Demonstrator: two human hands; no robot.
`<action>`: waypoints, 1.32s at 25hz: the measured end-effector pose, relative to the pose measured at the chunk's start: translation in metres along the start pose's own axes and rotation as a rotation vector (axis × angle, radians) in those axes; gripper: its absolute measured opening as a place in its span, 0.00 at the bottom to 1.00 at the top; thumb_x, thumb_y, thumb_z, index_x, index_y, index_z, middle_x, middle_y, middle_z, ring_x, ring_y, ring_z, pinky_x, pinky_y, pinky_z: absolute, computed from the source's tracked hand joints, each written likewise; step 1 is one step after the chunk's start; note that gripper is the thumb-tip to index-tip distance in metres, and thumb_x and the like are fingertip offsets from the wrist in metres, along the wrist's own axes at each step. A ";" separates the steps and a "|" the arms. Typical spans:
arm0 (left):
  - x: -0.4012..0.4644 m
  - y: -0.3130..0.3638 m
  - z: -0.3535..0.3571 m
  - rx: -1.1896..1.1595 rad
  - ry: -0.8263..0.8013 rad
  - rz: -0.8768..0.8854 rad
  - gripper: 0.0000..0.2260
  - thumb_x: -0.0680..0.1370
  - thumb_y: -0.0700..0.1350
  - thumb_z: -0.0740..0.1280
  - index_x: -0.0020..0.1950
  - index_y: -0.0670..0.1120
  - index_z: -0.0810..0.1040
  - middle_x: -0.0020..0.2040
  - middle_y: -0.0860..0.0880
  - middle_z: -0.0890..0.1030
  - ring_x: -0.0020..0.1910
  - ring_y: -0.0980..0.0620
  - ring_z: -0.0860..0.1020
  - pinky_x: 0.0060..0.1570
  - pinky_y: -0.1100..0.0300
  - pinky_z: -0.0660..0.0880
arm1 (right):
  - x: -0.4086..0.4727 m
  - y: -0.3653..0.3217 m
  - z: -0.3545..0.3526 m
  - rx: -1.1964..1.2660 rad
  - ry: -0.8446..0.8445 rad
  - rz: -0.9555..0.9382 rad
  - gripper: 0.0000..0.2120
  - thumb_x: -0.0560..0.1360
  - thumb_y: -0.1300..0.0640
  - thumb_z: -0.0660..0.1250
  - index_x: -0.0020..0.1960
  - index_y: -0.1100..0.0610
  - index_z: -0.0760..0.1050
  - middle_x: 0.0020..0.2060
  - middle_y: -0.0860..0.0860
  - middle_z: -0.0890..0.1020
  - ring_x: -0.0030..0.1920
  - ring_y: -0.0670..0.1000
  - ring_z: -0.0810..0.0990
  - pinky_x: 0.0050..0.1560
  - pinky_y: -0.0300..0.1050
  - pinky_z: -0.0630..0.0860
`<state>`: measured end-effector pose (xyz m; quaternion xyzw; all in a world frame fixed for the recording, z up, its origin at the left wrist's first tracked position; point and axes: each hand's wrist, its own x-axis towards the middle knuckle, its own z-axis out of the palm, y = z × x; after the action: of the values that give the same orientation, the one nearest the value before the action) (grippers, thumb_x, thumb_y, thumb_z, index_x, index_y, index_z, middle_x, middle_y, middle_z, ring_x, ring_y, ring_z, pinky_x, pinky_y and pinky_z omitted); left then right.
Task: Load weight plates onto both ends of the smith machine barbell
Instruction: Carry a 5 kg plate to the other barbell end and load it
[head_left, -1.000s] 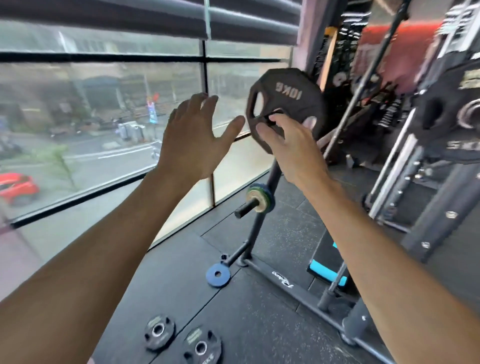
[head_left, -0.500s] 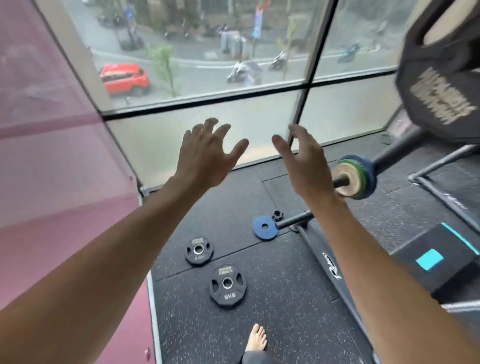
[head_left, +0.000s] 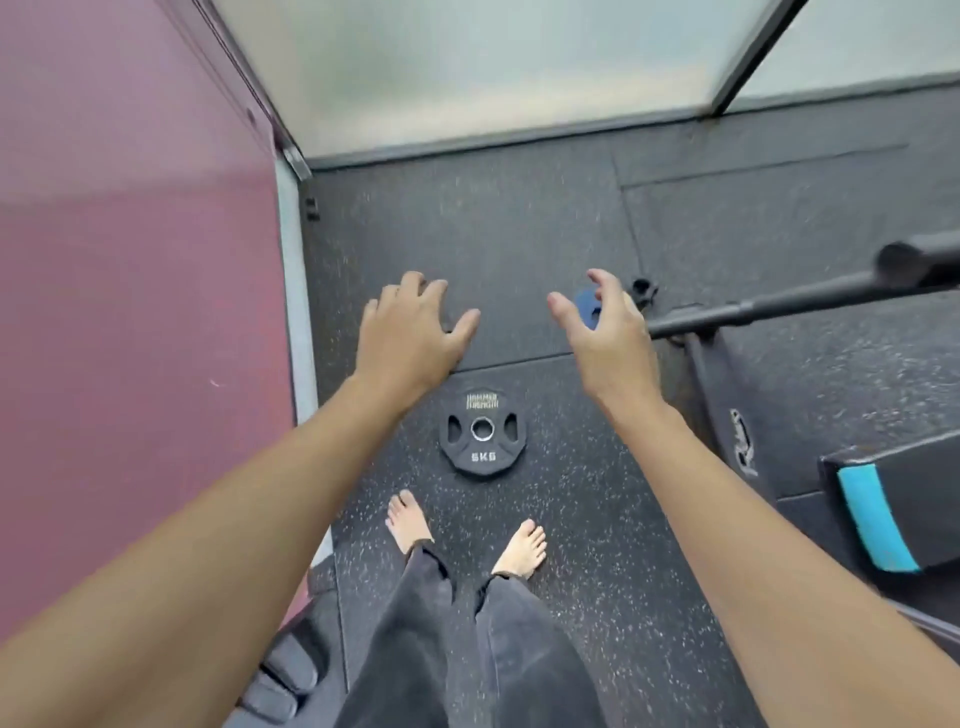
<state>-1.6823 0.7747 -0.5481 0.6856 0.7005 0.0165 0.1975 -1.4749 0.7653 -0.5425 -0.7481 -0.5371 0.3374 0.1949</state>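
A black 5 kg weight plate (head_left: 482, 432) lies flat on the speckled rubber floor just ahead of my bare feet. My left hand (head_left: 407, 332) hovers above and beyond it, fingers spread, holding nothing. My right hand (head_left: 605, 325) hangs to the right of it, fingers loosely bent, empty. A small blue plate (head_left: 586, 307) shows partly behind my right hand's fingers. A black peg of the plate rack (head_left: 779, 306) runs in from the right edge.
A pink wall (head_left: 130, 260) stands close on the left. Frosted window glass (head_left: 493, 62) closes the far side. A black pad with a cyan stripe (head_left: 878, 519) sits low on the right beside the rack's base (head_left: 743, 441).
My view has dropped from the rack and window down to the floor. My right hand has left the 10 kg plate on the rack. Both hands have lowered over the 5 kg plate.
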 end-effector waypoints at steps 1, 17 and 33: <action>0.013 -0.016 0.041 -0.003 -0.038 -0.029 0.28 0.80 0.63 0.58 0.73 0.45 0.71 0.70 0.44 0.72 0.66 0.40 0.72 0.65 0.45 0.70 | 0.015 0.029 0.033 -0.026 -0.027 0.030 0.33 0.78 0.35 0.61 0.77 0.51 0.63 0.72 0.53 0.71 0.71 0.56 0.70 0.65 0.56 0.70; 0.087 -0.149 0.526 -0.001 -0.418 -0.432 0.42 0.76 0.63 0.67 0.81 0.48 0.52 0.75 0.39 0.61 0.64 0.34 0.73 0.58 0.44 0.72 | 0.122 0.372 0.424 -0.388 -0.304 0.293 0.50 0.69 0.30 0.69 0.81 0.47 0.48 0.76 0.55 0.60 0.72 0.61 0.64 0.62 0.60 0.73; 0.113 -0.150 0.590 0.091 -0.272 -0.500 0.49 0.62 0.59 0.81 0.73 0.43 0.59 0.67 0.40 0.65 0.58 0.39 0.73 0.38 0.50 0.72 | 0.147 0.403 0.472 -0.533 -0.194 0.325 0.49 0.61 0.41 0.81 0.73 0.53 0.59 0.66 0.60 0.64 0.59 0.64 0.75 0.49 0.50 0.71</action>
<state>-1.6467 0.7288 -1.1640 0.4958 0.8148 -0.1562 0.2566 -1.5121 0.7296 -1.1786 -0.8132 -0.4959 0.2814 -0.1164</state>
